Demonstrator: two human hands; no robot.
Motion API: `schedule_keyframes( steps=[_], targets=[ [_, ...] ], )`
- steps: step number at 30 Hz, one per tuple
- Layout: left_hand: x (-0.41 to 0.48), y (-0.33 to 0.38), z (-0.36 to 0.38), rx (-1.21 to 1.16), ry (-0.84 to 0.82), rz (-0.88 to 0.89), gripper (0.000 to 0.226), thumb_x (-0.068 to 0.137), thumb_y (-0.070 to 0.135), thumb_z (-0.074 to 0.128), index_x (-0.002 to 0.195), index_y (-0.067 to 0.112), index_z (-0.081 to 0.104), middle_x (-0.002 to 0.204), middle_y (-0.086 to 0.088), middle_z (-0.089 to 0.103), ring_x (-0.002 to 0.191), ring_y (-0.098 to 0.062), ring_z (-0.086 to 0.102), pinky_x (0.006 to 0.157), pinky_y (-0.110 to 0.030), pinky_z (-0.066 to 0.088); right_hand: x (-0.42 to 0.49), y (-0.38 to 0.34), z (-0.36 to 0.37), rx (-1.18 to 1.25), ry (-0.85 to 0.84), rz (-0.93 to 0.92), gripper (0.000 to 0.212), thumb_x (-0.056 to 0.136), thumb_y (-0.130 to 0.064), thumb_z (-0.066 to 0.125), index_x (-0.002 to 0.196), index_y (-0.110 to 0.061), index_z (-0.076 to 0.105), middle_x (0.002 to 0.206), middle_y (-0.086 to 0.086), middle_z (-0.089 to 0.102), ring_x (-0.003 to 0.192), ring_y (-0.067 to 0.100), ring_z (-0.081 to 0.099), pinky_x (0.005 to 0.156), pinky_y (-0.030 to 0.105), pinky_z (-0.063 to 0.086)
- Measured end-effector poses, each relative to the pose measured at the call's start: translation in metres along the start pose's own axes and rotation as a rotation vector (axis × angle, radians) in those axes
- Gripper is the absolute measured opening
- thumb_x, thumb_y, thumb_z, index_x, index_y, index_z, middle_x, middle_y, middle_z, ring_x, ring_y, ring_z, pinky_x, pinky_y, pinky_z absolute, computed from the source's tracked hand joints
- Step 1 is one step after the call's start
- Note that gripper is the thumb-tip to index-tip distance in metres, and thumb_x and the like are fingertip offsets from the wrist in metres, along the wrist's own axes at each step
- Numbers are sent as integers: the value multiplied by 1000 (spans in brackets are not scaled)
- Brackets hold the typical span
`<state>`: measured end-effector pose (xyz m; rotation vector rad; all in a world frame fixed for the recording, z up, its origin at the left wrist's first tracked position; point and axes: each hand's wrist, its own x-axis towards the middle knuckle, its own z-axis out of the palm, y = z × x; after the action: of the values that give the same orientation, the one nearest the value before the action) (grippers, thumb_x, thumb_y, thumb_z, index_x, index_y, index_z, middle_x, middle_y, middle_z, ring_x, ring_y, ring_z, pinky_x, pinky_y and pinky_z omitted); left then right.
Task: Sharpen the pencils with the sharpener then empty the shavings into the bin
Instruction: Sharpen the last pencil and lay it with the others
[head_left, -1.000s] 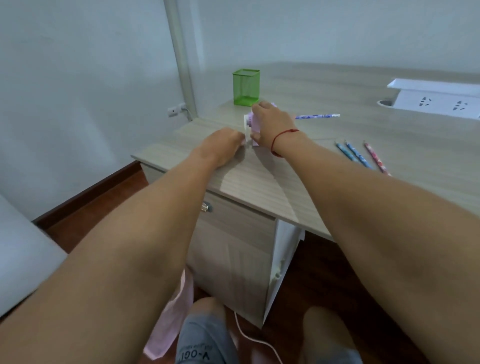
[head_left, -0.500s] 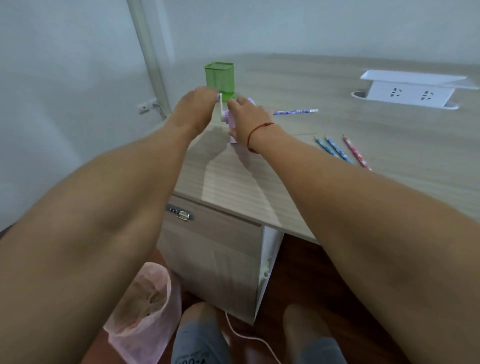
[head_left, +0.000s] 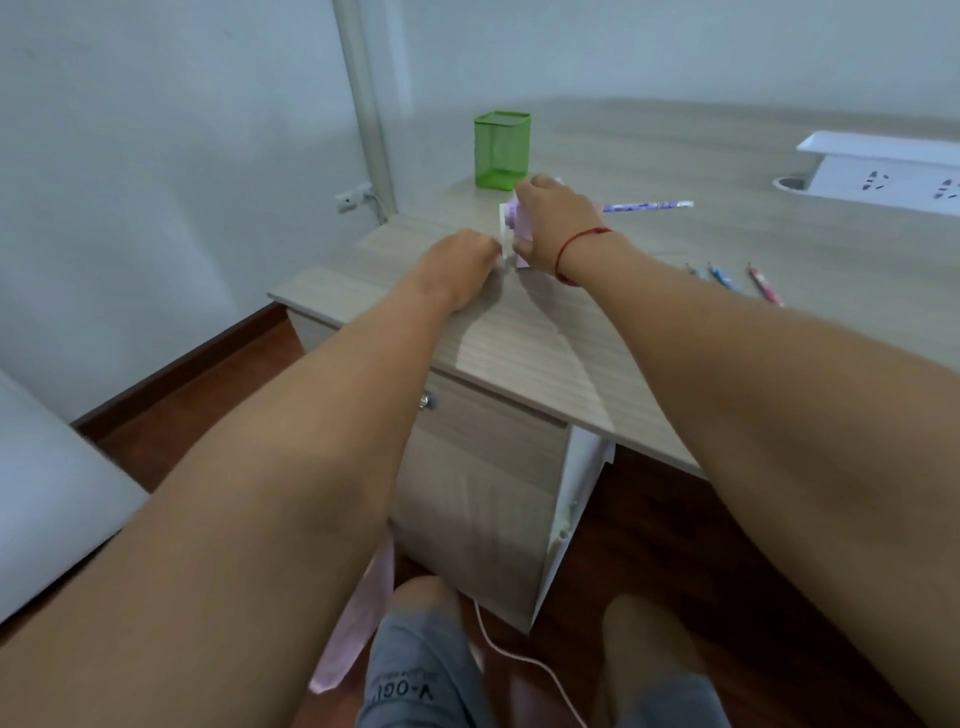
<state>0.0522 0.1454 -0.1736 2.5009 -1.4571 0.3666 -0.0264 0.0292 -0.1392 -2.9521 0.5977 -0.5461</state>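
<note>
Head view, from the left: low on the floor, beside the left forearm, a strip of pink bag (head_left: 358, 618) shows; it is probably the bin's liner, though most of it is hidden. Up on the desk (head_left: 519, 353), the left hand (head_left: 457, 265) is curled around the white crank (head_left: 503, 234) at the sharpener's end, fingers closed on it at the low point of its swing. Behind it stands a green mesh holder (head_left: 501, 150), with nothing visible inside. The pink sharpener (head_left: 521, 228) sits on the desk near the corner, mostly covered by the right hand (head_left: 556, 223), which clamps down over its body to steady it. A purple pencil (head_left: 647, 206) sticks out of the sharpener's far side, lying level toward the right. Further right, three pencils (head_left: 727, 275) lie side by side on the desk, apart from the hands; whether their tips are sharp is too small to tell. A white power strip (head_left: 883, 171) sits at the far right.

By my reading, the sharpening is under way on one pencil, the three loose ones either wait or are finished, and emptying the shavings into the bin is not yet done.
</note>
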Motion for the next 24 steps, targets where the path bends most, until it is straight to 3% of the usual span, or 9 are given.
schedule_keyframes(
  steps=[7, 12, 19, 24],
  targets=[
    [35, -11, 1, 103, -68, 3, 22, 87, 13, 50, 101, 2, 63, 105, -26, 63, 97, -42, 62, 75, -40, 46, 3, 8, 6, 10, 42, -53, 34, 94, -23, 48, 125, -9, 49, 134, 11, 46, 123, 34, 47, 100, 56, 40],
    [56, -13, -17, 183, 85, -11, 26, 88, -5, 40, 108, -2, 57, 108, -30, 58, 102, -46, 58, 79, -47, 46, 9, 9, 13, 26, 13, 3, 42, 90, -21, 52, 131, -15, 46, 137, 7, 44, 123, 37, 48, 101, 57, 39],
    [38, -8, -45, 115, 218, 78, 23, 98, 12, 35, 98, 1, 56, 100, -27, 61, 92, -44, 59, 74, -47, 45, 6, 0, 5, 4, -21, 56, 40, 90, -15, 55, 129, -13, 46, 139, 11, 40, 132, 30, 40, 104, 59, 36],
    [0, 3, -34, 62, 174, 109, 20, 93, 4, 41, 103, 5, 59, 104, -24, 63, 95, -41, 60, 74, -45, 45, 4, -5, 3, 30, -15, 88, 32, 91, -15, 53, 123, -14, 51, 138, 12, 42, 134, 30, 40, 106, 60, 34]
  ],
)
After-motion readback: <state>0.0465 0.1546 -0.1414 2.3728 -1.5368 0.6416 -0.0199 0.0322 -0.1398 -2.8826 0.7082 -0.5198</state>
